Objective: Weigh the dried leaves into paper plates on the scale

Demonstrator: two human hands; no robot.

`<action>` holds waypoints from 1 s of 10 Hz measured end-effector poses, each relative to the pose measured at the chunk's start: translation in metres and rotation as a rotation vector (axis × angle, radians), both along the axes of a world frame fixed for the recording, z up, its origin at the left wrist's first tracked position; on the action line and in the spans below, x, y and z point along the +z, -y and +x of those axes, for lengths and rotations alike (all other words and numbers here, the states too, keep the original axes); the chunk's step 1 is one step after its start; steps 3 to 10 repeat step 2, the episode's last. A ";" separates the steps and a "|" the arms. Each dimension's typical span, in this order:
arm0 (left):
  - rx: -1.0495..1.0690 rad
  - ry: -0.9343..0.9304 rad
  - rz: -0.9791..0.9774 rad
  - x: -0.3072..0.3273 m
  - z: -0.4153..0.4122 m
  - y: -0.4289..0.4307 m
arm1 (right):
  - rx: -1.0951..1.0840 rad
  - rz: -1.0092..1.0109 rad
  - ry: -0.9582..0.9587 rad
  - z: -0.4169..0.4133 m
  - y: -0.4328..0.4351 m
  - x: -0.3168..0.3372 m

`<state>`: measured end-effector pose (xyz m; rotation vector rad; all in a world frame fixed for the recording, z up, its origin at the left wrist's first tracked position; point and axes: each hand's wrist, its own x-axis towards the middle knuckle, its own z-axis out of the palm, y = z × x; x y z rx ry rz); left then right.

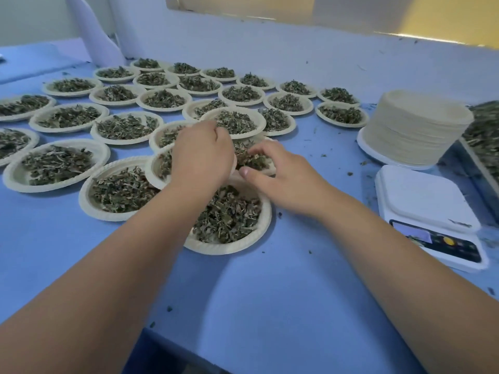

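A blue table (pixel 270 279) runs back to a pale wall (pixel 270 49), and most of its left and middle is covered by filled paper plates (pixel 32 121), each with a mound of dried leaves (pixel 226 211). They sit rim to rim, some overlapping. Both bare forearms reach in over the nearest plate (pixel 229 248) to a middle plate (pixel 154 168) just behind it.

The left hand (pixel 201 155) is knuckles-up over that plate with its fingers curled under. What they hold, if anything, is hidden, so I cannot tell its grip. The right hand (pixel 280 179) pinches the plate's right side, with the thumb at the near rim and the fingers hooked over the leaves inside.

To the right stands the white scale (pixel 421 195) (its platform bare but for a scrap of leaf). Behind it is a tall stack of empty plates (pixel 415 125), and at the frame's edge a heap of loose leaves (pixel 486 136). Crumbs of leaf dot the blue surface.
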<state>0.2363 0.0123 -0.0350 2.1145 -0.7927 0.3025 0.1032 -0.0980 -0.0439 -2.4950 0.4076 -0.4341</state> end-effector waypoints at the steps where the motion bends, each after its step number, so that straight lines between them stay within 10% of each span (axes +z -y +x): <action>1: -0.100 0.012 -0.046 0.001 -0.024 0.025 | -0.127 -0.005 0.062 -0.023 0.016 0.003; 10: -0.183 -0.037 -0.034 -0.001 -0.051 0.048 | -0.245 0.013 0.111 -0.050 0.035 0.004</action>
